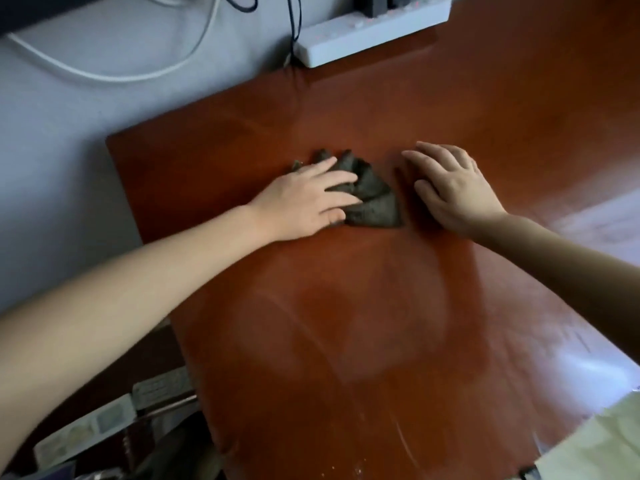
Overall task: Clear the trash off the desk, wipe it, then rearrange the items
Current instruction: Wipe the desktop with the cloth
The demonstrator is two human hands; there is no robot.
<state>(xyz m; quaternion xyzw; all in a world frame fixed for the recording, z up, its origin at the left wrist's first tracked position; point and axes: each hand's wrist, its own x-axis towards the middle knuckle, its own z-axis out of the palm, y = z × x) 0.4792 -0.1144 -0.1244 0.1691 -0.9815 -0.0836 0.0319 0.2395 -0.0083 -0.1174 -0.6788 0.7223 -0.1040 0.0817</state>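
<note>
The left edge of the table [346, 323] was noted near the left hand [304, 199], which was laid flat, fingers spread, on a dark crumpled cloth [372, 199] mid-table. The right hand [453, 188] was rested flat, fingers relaxed, on bare wood just beside the cloth. A white power strip [374, 29] was seen at the far edge. Open surface was recorded nearer and rightward.

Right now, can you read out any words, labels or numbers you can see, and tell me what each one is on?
No text here can be read.
On the boxes left of the desk: printed labels, too blurred to read.
On the power strip: small marks, too small to read.
On the cloth: no print shows.
</note>
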